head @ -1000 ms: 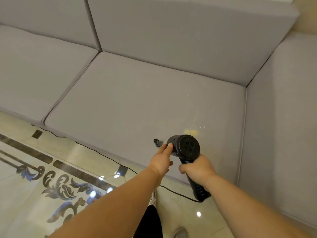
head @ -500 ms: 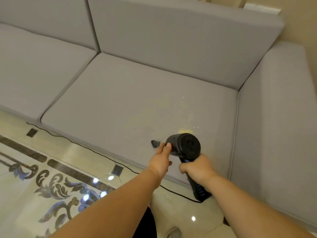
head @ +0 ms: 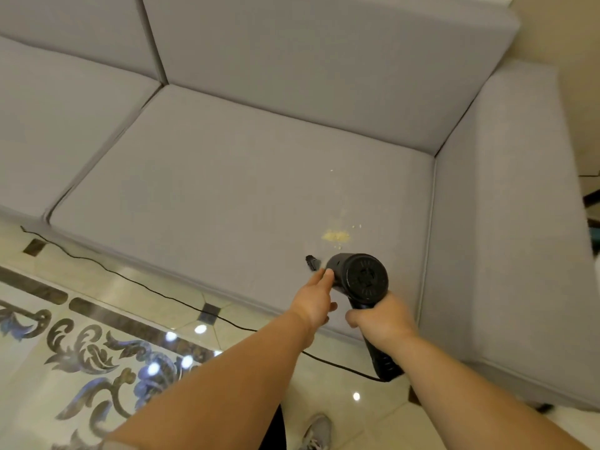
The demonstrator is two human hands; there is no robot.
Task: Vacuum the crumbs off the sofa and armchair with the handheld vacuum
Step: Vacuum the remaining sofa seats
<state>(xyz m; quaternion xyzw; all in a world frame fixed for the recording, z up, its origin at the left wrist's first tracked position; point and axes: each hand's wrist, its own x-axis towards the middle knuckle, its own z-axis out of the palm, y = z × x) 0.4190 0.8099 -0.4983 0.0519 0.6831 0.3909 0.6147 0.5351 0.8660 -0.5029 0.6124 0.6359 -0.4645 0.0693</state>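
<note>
Early stage of cleaning: crumbs [head: 336, 236] heaped in a yellow patch on the right seat of the sofa [head: 227, 177], with stray bits beyond, none of it lifted as far as visible. Vacuum [head: 360, 277] held just short of the patch, nozzle [head: 312, 262] low over the seat's front edge; right grip [head: 383, 323] wrapped round the handle, left grip [head: 316, 302] with straight fingers laid against the barrel. Cord [head: 130, 277] trailing over the floor [head: 97, 319]; armchair out of view, judged undone.
</note>
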